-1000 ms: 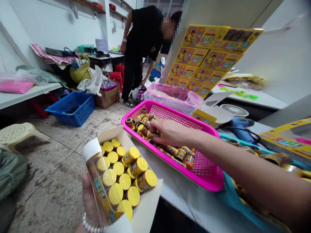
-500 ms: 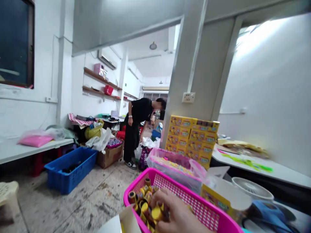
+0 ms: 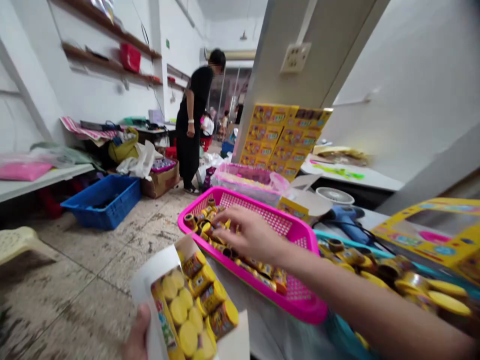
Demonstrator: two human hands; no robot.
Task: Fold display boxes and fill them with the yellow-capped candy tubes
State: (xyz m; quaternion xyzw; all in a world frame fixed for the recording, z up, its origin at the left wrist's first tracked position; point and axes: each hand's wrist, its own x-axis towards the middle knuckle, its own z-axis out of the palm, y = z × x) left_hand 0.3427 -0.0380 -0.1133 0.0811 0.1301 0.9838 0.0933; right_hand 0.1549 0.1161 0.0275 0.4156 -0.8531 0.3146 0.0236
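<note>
My left hand (image 3: 138, 334), partly cut off at the bottom edge, grips an open cardboard box (image 3: 165, 322) with a clear window and white flaps. Rows of small tubs (image 3: 210, 296) with yellow lids fill the box, some seen through the window. My right hand (image 3: 245, 232) is over a pink plastic basket (image 3: 318, 307), its fingers apart and bent down at the loose small tubs (image 3: 204, 225) there. I make out nothing held between those fingers. The tubs have yellow lids and printed labels; some lie on their sides.
On the right are a teal basket of tubs (image 3: 397, 280), a yellow windowed box (image 3: 431, 235) and a blue heat-gun-like tool (image 3: 348, 222). Yellow boxes (image 3: 279, 140) are stacked behind a pink bin (image 3: 249, 185). A blue crate (image 3: 107, 205) and a standing person (image 3: 193, 115) are to the left.
My view has turned downward and right, bringing the held box and teal basket into sight. The right hand's fingers have spread and lifted. The person behind has straightened up from bending.
</note>
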